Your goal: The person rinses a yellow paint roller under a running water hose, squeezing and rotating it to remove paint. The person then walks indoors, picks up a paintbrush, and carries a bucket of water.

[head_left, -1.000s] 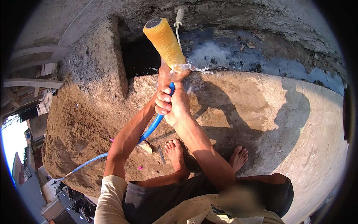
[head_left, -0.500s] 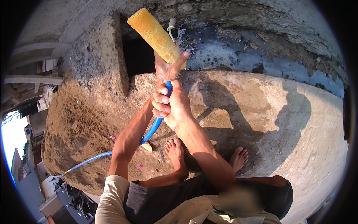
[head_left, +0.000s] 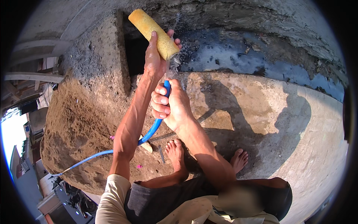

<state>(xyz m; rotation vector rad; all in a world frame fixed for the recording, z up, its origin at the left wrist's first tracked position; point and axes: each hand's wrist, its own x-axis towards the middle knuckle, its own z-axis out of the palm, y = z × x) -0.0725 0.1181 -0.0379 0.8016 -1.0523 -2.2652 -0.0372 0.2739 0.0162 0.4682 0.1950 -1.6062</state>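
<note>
A view looking straight down at a person standing barefoot on a rough concrete slab (head_left: 261, 108) in strong sunlight.

Near the top centre of the frame, the left hand (head_left: 153, 59) is raised and wrapped around a yellow paint roller (head_left: 153, 33), gripping its lower end; the roller slants up toward the upper left. Just below it, at the centre, the right hand (head_left: 172, 106) is clenched around the end of a blue hose (head_left: 151, 132), thumb side up. Water (head_left: 173, 61) sprays from the hose tip up onto the roller's lower end, right beside the left hand's fingers.

The hose runs from the right hand down and to the left, crossing behind the left forearm and trailing off over a mound of brown sand (head_left: 78, 127) toward the lower left edge.

Both bare feet show below the hands, the left foot (head_left: 175, 151) near the centre and the right foot (head_left: 238, 160) further to the right. The person's shadow falls across the slab to the right. A wet dark strip (head_left: 253, 61) runs along the slab's far edge in the upper right.
</note>
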